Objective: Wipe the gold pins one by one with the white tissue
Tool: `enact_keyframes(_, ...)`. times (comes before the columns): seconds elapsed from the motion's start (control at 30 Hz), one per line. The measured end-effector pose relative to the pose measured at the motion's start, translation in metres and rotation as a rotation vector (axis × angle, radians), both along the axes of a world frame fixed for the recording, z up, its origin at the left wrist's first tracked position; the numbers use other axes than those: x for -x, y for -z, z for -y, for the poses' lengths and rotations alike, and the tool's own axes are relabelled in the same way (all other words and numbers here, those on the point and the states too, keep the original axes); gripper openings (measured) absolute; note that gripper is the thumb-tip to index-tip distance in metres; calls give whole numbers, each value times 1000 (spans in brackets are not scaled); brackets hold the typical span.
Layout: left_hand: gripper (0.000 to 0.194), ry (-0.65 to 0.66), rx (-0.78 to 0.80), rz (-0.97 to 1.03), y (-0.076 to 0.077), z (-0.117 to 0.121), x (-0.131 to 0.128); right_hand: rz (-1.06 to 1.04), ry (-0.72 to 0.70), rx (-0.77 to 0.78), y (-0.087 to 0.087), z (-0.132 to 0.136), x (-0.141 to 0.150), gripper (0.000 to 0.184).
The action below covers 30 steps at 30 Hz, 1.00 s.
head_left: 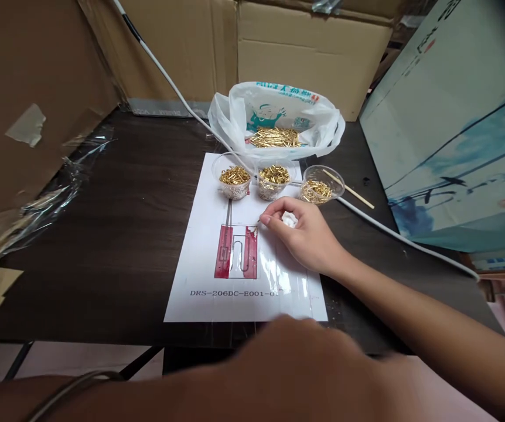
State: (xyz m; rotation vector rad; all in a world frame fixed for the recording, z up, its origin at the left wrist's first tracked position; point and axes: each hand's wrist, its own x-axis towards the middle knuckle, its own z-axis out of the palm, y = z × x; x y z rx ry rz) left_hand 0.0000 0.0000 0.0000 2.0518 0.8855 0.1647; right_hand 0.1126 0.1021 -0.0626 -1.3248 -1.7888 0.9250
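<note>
While curled, right hand (pixel 306 234) grips crumpled white wad (pixel 289 219).

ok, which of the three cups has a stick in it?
The rightmost cup, nearest the right hand: a thin wooden stick leans out over its rim. The other two hold only gold pins.

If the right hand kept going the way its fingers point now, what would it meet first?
The right hand, closed on a small white piece, points left across the white sheet. It would likely meet the red diagram printed there, though its height above it is unclear.

Right hand (pixel 307 234) curled, left forearm crossways.
</note>
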Motion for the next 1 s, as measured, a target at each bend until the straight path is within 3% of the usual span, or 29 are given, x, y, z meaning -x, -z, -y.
enact_keyframes(0.03, 19, 40, -6, -30, -1, -13, 20, -8, 4, 22, 0, -2, 1, 15)
enact_keyframes(0.07, 19, -1, 6, -74, 0, -27, 39, -26, -3, 35, 0, -3, 2, 14)
enact_keyframes(0.13, 38, -145, -38, -210, 4, -57, 69, -84, -20, 46, 0, -6, 3, 12)
enact_keyframes(0.2, 48, -225, -81, -309, 11, -81, 83, -139, -32, 51, 1, -7, 3, 11)
enact_keyframes(0.3, 34, -348, -112, -412, 20, -103, 84, -159, -44, 51, 0, -6, 1, 11)
enact_keyframes(0.4, 23, -324, -132, -421, 22, -112, 79, -127, -48, 45, 0, -5, -1, 11)
enact_keyframes(0.7, 28, -138, -154, -366, 18, -133, 81, -41, -58, 80, -2, -4, -1, 11)
enact_keyframes(0.87, 33, -213, -209, -311, 27, -127, 83, -38, -46, -15, 1, 0, 1, 5)
enact_keyframes(1.0, 23, -268, -315, -163, 41, -121, 85, -52, 6, -92, 4, 1, 2, 7)
